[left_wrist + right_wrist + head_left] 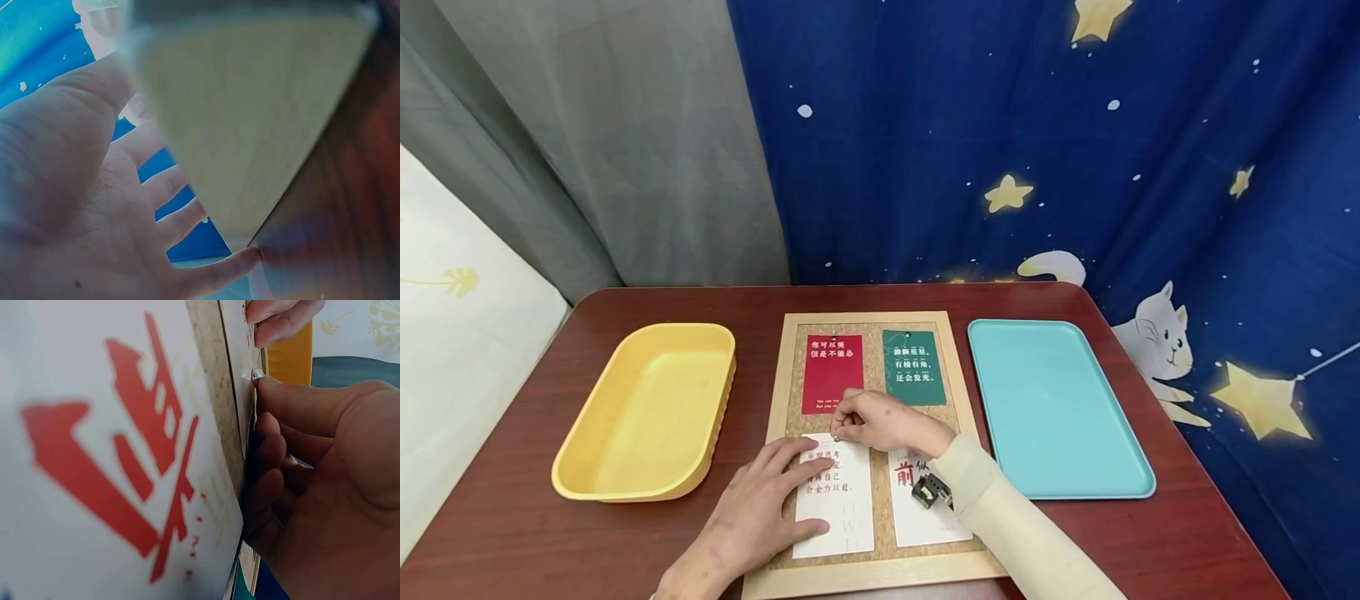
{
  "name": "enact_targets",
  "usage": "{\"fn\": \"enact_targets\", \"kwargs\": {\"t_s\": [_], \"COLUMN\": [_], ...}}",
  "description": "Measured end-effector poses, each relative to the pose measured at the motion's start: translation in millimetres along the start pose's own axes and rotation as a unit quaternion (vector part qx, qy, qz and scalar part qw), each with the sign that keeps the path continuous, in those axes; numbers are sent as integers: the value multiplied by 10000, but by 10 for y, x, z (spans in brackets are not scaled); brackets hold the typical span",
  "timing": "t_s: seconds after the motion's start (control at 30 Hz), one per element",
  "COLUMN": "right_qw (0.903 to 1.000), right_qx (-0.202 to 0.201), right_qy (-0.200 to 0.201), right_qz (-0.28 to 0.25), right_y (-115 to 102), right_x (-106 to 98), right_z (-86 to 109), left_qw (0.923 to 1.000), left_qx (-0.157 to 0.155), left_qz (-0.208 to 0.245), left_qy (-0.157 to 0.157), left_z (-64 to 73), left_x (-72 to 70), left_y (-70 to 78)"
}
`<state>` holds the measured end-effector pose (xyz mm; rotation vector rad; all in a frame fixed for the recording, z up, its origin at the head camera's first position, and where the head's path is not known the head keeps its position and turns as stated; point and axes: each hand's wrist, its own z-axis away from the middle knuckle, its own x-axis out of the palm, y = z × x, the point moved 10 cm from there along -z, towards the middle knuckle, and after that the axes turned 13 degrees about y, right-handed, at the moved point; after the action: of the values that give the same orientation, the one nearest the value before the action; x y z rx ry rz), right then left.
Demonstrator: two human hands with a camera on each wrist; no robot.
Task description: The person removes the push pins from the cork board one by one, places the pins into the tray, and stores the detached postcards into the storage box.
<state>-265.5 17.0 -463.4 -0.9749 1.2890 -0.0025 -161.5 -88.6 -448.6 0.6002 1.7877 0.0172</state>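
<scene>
A wood-framed cork board [880, 517] lies on the table with several printed cards on it. My left hand [756, 504] rests with spread fingers on the lower-left white card [850, 525], and its palm and fingers [181, 222] show beside the board's frame in the left wrist view. At that card's top edge, my right hand [880, 421] pinches a small pushpin [257, 374], mostly covered by the thumb and fingertips. Under the right wrist lies another white card [925, 525] with red characters. Above are a red card [833, 375] and a green card [913, 367].
To the left of the board stands a yellow bin [647, 408]. A flat turquoise tray [1060, 408] lies on the right. The dark red table [752, 304] ends at a grey curtain and a blue starry curtain [925, 167]. A small black device [931, 492] sits at the right wrist.
</scene>
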Motion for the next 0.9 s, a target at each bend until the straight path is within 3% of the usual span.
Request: {"fn": "enact_targets", "kwargs": {"t_s": [0.9], "right_qw": [9997], "right_qx": [87], "right_qy": [-195], "right_qz": [78], "right_y": [-20], "right_x": [32], "right_z": [20], "left_qw": [9997], "left_qx": [-182], "left_qz": [56], "left_qy": [-122], "left_z": [3], "left_x": [15], "left_y": [-18]}}
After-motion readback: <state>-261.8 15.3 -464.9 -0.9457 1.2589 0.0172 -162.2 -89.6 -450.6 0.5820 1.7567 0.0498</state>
